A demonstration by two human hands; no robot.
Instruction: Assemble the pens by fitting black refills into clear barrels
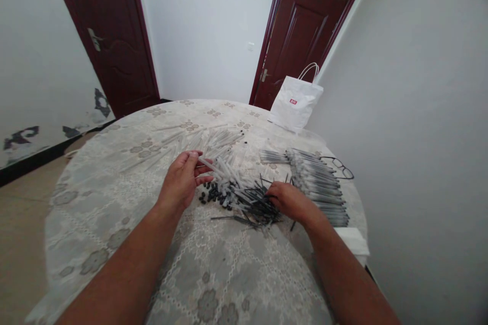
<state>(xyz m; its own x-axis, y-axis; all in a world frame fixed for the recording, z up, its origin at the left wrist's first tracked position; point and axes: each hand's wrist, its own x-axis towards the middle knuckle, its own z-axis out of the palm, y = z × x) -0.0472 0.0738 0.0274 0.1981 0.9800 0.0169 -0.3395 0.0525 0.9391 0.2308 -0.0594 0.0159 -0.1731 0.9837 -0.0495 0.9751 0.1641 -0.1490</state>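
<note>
My left hand (183,176) pinches one end of a translucent pen barrel (206,163) between thumb and forefinger, its other fingers loosely spread. The barrel slants down to the right over a heap of whitish translucent pieces (227,173). Small black caps (215,194) lie scattered just below that hand. My right hand (286,198) has its fingertips closed down at a messy pile of thin black pen refills (256,204); what they grip, if anything, is hidden. More clear barrels (213,138) are spread across the cloth behind the left hand.
Stacked pens (318,188) stand in a dense row beyond my right hand, next to eyeglasses (342,166). A white box-like item (351,241) sits near my right forearm. At the back right stands a white paper bag (295,104). A patterned cloth (213,274) covers the round table.
</note>
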